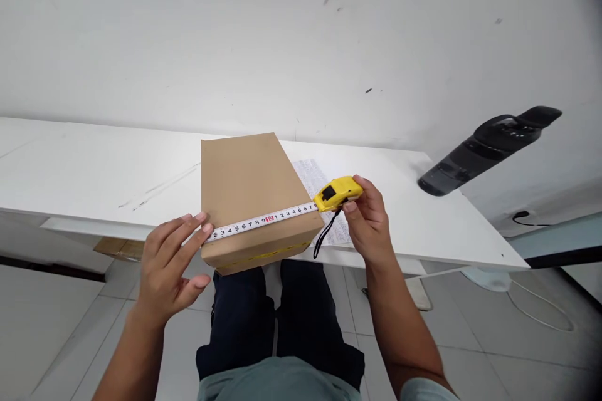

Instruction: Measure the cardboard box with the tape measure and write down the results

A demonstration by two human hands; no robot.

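1. The left hand [172, 263] was loosely spread, thumb apart, gripping nothing; its fingertips touched the end of the blade [254, 223] at the box's near left edge
2. The right hand [371, 216] held the yellow tape measure [345, 191] between thumb and fingers, its black strap [324, 238] dangling just left of that hand
3. The cardboard box [247, 175] sat on the white surface [117, 163] between the hands and ahead of them, the blade lying across its top from hand to hand
4. The box looked fairly stiff and dry, probably not slippery; its weight could not be told, so a palm on each side seemed the safest hold
5. The tape measure was likely light and hard, best taken round its case; the blade looked thin and springy, wanting a fingertip on its end
6. A sheet of paper [305, 169] lay left of the right hand, partly behind the tape measure; a dark bottle [477, 153] stood well to its right
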